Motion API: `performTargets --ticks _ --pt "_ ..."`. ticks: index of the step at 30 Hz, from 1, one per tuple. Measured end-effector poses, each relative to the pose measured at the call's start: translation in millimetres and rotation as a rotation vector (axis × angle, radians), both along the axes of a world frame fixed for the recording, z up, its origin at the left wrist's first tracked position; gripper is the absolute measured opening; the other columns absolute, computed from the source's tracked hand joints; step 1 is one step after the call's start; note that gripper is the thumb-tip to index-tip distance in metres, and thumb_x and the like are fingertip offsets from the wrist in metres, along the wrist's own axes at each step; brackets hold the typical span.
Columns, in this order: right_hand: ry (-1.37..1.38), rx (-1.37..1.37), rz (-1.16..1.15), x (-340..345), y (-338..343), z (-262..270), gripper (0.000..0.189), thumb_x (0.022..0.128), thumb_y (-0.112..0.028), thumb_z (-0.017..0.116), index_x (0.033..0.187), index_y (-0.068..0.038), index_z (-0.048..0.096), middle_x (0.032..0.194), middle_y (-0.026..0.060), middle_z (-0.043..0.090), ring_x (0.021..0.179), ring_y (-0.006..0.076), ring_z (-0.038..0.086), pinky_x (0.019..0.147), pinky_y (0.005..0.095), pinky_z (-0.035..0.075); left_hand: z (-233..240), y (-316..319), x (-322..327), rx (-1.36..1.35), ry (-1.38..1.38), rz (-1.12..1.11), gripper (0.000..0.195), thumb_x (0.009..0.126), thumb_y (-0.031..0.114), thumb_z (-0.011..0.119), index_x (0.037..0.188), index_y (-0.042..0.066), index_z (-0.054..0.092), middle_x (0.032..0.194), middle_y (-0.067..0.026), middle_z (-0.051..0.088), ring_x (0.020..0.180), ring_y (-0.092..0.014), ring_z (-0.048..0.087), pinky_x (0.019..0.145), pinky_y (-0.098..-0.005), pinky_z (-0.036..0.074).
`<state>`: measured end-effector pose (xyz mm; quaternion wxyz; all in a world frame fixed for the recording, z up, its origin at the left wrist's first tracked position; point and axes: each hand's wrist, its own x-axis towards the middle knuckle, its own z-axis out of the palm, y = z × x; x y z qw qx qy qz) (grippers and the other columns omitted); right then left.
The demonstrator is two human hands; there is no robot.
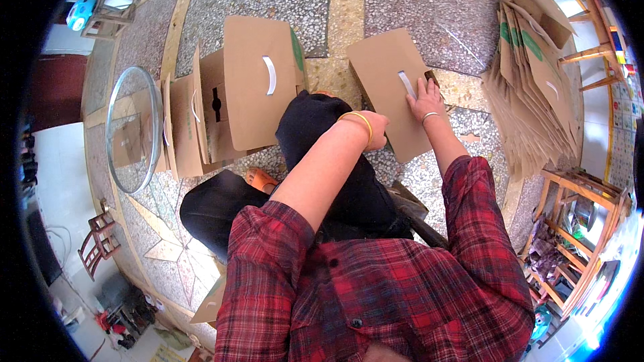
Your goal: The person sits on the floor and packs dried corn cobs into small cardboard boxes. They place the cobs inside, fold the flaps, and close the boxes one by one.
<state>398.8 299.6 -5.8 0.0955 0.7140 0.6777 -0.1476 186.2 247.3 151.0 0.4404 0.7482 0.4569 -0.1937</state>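
Note:
A brown cardboard box [390,80] with a white handle strip [407,84] lies tilted in front of me, to the right of my knee. My right hand [427,98] rests flat on its face, the thumb by the strip and the fingers near a dark cut-out at the edge. At the box's near left edge is my left hand [376,130], with curled fingers; its grip is hidden. Left of my knee stands another cardboard box [251,80] with a white handle strip, in a row with more brown cartons [183,125].
Many flattened cardboard cartons [533,85] lean together at the right. Wooden stools [578,196] stand beyond them. At the left is a round glass tabletop [158,130]. A small cardboard scrap [470,138] lies on the terrazzo floor [261,0]. Another carton [209,304] sits at lower left.

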Motion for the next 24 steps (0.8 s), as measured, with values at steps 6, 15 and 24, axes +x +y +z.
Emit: performTargets --ticks 6,15,24 --pt "0.117 0.010 0.065 12 5 5 0.067 0.082 -0.048 0.050 0.137 -0.014 0.031 0.145 0.0141 0.023 0.133 0.0319 0.023 0.106 0.0433 0.023 4 0 1 -0.023 0.017 0.002 0.052 0.080 0.029 0.053 0.127 0.008 0.045 0.116 -0.0192 0.056 0.109 -0.033 0.053 0.095 -0.0391 0.041" --pt "0.799 0.362 -0.231 78 -13 16 0.041 0.080 -0.025 0.062 0.114 -0.002 0.056 0.121 0.0148 0.054 0.104 0.0249 0.056 0.086 0.0328 0.046 4 -6 -8 -0.010 0.022 0.014 0.054 0.080 0.027 0.051 0.129 0.007 0.043 0.119 -0.0191 0.054 0.111 -0.033 0.051 0.096 -0.0380 0.039" --pt "0.577 0.281 -0.350 96 -1 -24 0.036 0.077 -0.031 0.060 0.105 -0.009 0.065 0.102 0.0144 0.064 0.091 0.0278 0.062 0.083 0.0340 0.047 6 -3 1 0.001 0.008 -0.009 0.053 0.080 0.026 0.050 0.129 0.007 0.043 0.119 -0.0196 0.054 0.111 -0.033 0.051 0.096 -0.0379 0.039"
